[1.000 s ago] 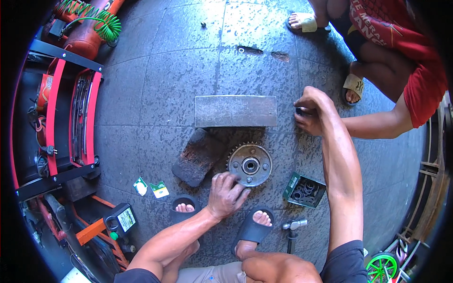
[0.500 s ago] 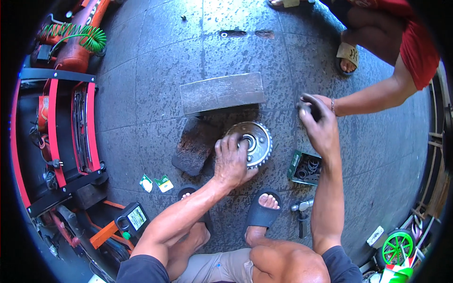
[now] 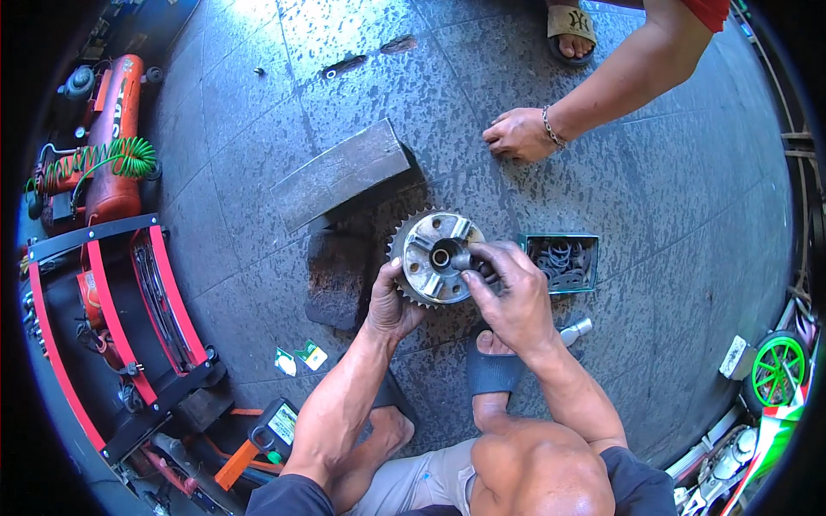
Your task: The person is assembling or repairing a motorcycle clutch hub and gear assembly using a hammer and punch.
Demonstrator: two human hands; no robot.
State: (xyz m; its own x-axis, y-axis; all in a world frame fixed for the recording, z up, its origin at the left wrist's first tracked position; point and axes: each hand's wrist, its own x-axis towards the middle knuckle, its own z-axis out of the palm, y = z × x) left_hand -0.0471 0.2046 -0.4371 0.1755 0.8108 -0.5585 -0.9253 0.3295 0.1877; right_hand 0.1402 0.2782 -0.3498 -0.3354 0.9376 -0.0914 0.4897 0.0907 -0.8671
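In my left hand (image 3: 397, 303) is a silver wheel hub with a toothed sprocket (image 3: 423, 277), gripped at its lower left edge and lifted off the floor. Its ribbed side faces up, with a round bore at the middle. My right hand (image 3: 519, 301) is closed in a pinch at the bore's right side. Between its thumb and fingers is a small round metal piece (image 3: 461, 260), partly covered, so its exact kind is unclear. Whether that piece touches the bore I cannot tell. Right of the hub stands an open green box (image 3: 560, 290) of metal rings and small parts.
A dark worn block (image 3: 334, 284) and a grey rectangular block (image 3: 344, 174) lie left of the hub. Another person's hand (image 3: 521, 135) rests low near the floor ahead. A hammer (image 3: 575, 331) lies beside my right foot. A red tool cart (image 3: 93, 344) stands at left.
The hub has been turned over, from its sprocket face to its ribbed face. My right hand has come from the right to the hub's bore. The other person's hand no longer meets mine.
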